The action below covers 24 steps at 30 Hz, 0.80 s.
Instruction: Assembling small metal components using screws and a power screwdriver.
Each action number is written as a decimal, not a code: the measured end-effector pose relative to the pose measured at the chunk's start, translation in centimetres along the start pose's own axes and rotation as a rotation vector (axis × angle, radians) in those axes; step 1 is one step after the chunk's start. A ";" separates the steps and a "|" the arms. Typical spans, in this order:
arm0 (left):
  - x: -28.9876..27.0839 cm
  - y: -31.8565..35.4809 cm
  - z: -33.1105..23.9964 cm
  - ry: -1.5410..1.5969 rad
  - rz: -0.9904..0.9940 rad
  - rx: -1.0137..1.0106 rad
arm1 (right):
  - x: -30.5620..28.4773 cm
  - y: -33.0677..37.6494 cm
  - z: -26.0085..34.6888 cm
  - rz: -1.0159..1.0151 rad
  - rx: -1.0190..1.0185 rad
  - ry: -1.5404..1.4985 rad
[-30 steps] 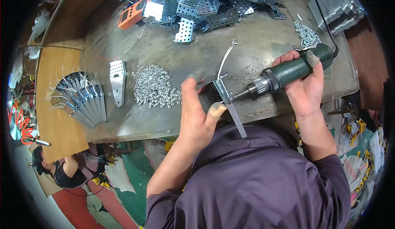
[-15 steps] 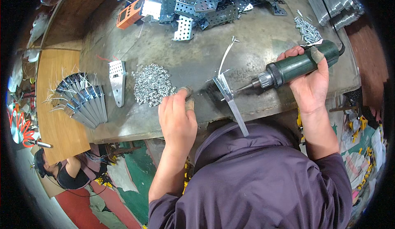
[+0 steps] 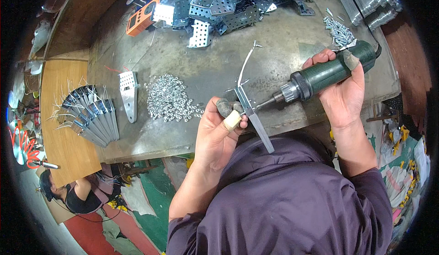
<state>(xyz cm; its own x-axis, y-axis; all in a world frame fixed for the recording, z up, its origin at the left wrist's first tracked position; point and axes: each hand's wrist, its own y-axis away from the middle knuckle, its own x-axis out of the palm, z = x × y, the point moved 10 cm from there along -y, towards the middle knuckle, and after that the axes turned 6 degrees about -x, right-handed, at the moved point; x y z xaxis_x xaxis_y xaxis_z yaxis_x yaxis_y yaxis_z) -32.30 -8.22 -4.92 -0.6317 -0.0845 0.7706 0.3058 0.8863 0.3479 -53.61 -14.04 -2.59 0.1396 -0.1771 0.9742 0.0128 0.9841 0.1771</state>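
My right hand grips a dark green power screwdriver, its bit pointing left and down to the side of a narrow metal bracket. The bracket stands on edge at the bench's front and reaches over toward my lap. A white wire runs up from its far end. On the bracket's left side, my left hand is closed, thumb and fingers pinched together against it. Coverings wrap some fingertips, and whatever they pinch is hidden. Left of this hand lies a pile of small nuts.
Perforated metal plates are heaped at the back, beside an orange device. Screws and bundled metal rods lie at the right. A single bracket and a fan of wired brackets lie left. Another person sits at lower left.
My left hand has moved right from the nut pile to the bracket's left side. The screwdriver has shifted slightly left, its bit now closer to the bracket.
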 end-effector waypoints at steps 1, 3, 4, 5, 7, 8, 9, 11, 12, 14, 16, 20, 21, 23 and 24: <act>-0.1 0.0 0.2 0.017 -0.003 -0.010 | -0.1 0.0 0.0 -0.005 -0.003 0.001; -0.2 0.0 0.2 0.020 -0.007 -0.005 | -0.2 0.0 -0.1 -0.010 -0.008 0.003; -0.2 0.0 0.2 0.022 -0.009 -0.001 | -0.3 0.0 -0.1 -0.011 -0.009 0.001; -0.2 0.0 0.3 0.023 -0.009 -0.002 | -0.4 0.0 -0.1 -0.011 -0.009 -0.001; -0.2 0.1 0.1 0.005 -0.029 0.021 | -0.3 0.0 -0.1 -0.005 -0.007 0.000; 0.0 0.2 0.1 0.006 -0.029 0.021 | -0.2 0.1 -0.2 0.003 -0.005 0.000; 0.2 0.3 -0.1 -0.005 -0.033 0.037 | -0.2 0.1 -0.2 0.002 -0.005 0.001; 0.4 0.4 -0.3 -0.017 -0.037 0.054 | -0.1 0.1 -0.2 0.004 -0.007 -0.004; 0.3 0.4 -0.5 -0.050 -0.052 0.076 | 0.0 0.1 -0.2 0.004 -0.008 -0.003; 0.2 0.4 -0.6 -0.083 -0.066 0.098 | -0.2 0.1 -0.2 -0.034 -0.016 -0.007; 1.0 1.2 -2.4 -0.409 -0.057 0.349 | -0.3 0.1 -0.2 -0.047 -0.015 0.000; 2.9 3.3 -4.0 -0.952 -0.171 0.664 | -0.1 0.0 -0.3 -0.003 0.005 0.009; 3.0 3.4 -4.1 -1.002 -0.179 0.699 | -0.2 0.1 -0.3 -0.003 0.005 0.009; 3.3 3.5 -4.4 -1.052 -0.186 0.736 | -0.3 0.1 -0.2 -0.015 -0.006 0.011; 2.2 2.6 -4.2 -0.794 -0.181 0.573 | -0.4 0.0 -0.2 -0.016 -0.005 0.010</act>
<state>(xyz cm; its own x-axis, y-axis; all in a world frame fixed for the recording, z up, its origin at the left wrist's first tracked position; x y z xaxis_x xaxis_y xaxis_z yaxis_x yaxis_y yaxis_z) -29.90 -8.01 -0.05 -0.9923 -0.0966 0.0781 -0.1005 0.9938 -0.0470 -53.52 -13.94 -3.01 0.1492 -0.1929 0.9698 0.0204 0.9812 0.1921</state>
